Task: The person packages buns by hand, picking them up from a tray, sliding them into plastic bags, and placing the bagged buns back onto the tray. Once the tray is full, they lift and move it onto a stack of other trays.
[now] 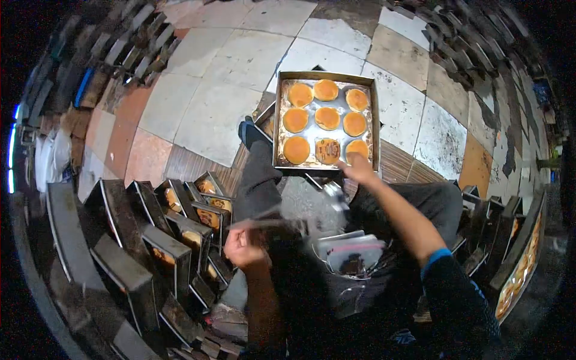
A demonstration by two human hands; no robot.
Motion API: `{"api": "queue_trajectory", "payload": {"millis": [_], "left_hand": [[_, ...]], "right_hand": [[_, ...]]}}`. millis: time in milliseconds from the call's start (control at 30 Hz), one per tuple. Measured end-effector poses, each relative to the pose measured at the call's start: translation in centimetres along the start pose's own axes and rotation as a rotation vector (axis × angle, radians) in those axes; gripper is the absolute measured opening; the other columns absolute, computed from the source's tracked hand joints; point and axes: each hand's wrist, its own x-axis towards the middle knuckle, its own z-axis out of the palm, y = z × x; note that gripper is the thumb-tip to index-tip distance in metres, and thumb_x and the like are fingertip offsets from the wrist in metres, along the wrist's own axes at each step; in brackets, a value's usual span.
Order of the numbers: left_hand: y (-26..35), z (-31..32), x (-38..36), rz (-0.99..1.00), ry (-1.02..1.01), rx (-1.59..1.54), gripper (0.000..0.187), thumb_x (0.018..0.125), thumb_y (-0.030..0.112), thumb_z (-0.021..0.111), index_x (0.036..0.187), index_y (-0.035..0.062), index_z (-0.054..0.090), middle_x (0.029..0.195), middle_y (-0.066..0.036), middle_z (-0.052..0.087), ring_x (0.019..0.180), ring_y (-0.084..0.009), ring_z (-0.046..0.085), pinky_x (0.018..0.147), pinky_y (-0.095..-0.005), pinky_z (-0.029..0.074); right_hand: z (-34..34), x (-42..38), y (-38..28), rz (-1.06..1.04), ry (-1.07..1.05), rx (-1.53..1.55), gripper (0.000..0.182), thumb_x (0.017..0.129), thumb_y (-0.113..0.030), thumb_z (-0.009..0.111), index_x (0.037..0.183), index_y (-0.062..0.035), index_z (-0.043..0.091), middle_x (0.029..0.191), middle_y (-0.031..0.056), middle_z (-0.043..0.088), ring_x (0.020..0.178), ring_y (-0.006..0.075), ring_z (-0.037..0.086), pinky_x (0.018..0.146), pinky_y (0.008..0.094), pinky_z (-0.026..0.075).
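A square metal tray (377, 120) in front of me holds rows of round golden-brown buns (327, 118). One bun in the near row, a marked bun (327, 151), bears dark printed lettering. My right hand (358, 171) reaches over the tray's near right corner, fingers drawn together on the corner bun (357, 147) and covering its lower part. My left hand (245, 245) is closed low on the left, beside my knee. A long thin blurred object (270, 223) extends rightward from it; I cannot tell what it is. A shiny metallic thing (335, 195), smeared by motion, shows below the tray.
Many dark metal trays (123, 264) stand on edge at my left, some with buns inside. More upright trays (498, 240) are at my right. An open bag or pouch (351, 252) lies on my lap. Beyond the tray spreads a worn tiled floor (234, 72), with stacked trays along its far sides.
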Motion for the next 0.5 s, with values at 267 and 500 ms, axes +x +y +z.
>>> {"api": "queue_trajectory", "payload": {"millis": [267, 500], "left_hand": [[1.4, 1.4, 1.1, -0.122, 0.017, -0.011, 0.022, 0.089, 0.020, 0.068, 0.088, -0.0017, 0.065, 0.085, -0.009, 0.062, 0.075, -0.0156, 0.061, 0.065, -0.0303, 0.054], [0.9, 1.9, 0.0, -0.245, -0.050, -0.202, 0.019, 0.088, 0.017, 0.070, 0.084, -0.0007, 0.064, 0.084, -0.010, 0.064, 0.067, -0.0137, 0.060, 0.060, -0.0279, 0.051]], "right_hand": [[4.5, 12.6, 11.2, 0.295, -0.020, -0.195, 0.072, 0.076, -0.053, 0.065, 0.116, 0.0072, 0.058, 0.124, 0.0321, 0.053, 0.117, 0.0439, 0.051, 0.101, 0.0457, 0.042], [7.1, 11.5, 15.1, 0.119, 0.145, -0.120, 0.089, 0.063, -0.048, 0.080, 0.133, -0.0038, 0.046, 0.141, 0.0220, 0.043, 0.129, 0.0387, 0.042, 0.107, 0.0440, 0.036]]}}
